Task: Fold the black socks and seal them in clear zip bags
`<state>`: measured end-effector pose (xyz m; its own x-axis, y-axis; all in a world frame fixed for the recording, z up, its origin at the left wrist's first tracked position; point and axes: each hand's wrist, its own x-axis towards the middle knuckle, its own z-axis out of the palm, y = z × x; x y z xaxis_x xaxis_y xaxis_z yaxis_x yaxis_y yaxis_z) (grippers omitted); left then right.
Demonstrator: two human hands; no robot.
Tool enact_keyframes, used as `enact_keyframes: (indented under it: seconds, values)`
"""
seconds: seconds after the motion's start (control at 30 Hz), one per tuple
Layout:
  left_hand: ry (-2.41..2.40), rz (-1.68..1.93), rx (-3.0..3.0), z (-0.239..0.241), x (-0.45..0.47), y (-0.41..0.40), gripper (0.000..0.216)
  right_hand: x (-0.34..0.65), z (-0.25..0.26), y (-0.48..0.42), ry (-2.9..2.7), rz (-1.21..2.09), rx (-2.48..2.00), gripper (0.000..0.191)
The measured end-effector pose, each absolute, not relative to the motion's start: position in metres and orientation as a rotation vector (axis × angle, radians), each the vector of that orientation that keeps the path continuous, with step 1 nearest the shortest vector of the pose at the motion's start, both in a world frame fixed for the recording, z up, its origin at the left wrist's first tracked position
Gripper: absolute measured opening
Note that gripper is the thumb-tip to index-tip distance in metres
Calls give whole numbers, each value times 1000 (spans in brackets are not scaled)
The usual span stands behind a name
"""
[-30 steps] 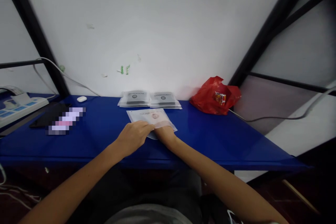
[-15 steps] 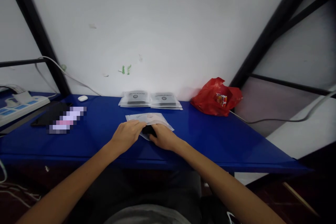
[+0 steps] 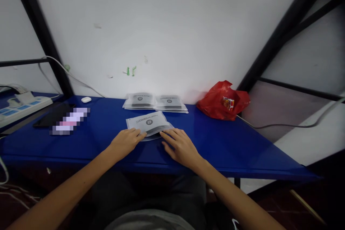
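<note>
A frosted zip bag [image 3: 144, 122] with a printed logo lies in front of me, its near edge parted and a dark flat item [image 3: 157, 129] inside it. My left hand [image 3: 128, 141] grips the bag's near left edge between thumb and fingers. At the bag's near right corner is my right hand [image 3: 180, 147], its fingers stretched apart and the fingertips at the opening, with nothing held. Behind the bag, two piles of similar filled bags rest side by side, a left pile [image 3: 140, 100] and a right pile [image 3: 170, 102].
The blue table [image 3: 215, 143] meets a white wall. A red plastic bag [image 3: 215, 102] sits at the back right near a cable. To the left lie a white earbud case [image 3: 86, 99], a dark tablet-like slab [image 3: 45, 116], a blurred-out object [image 3: 70, 121] and a power strip [image 3: 24, 109].
My right hand has come out of the zip bag toward me and right, leaving the dark item inside. The bag's top now lies flatter, with its logo showing. My left hand has shifted slightly nearer me.
</note>
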<state>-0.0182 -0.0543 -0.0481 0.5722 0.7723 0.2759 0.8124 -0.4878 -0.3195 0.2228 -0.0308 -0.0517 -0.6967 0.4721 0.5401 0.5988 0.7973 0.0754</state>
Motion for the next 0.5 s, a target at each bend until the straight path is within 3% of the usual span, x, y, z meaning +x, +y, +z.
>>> enact_keyframes:
  seconds: [0.5]
  values:
    - [-1362,-280,-2598,-48,-32,-58,29,214,-49,-17,-2615,-149,-867,31]
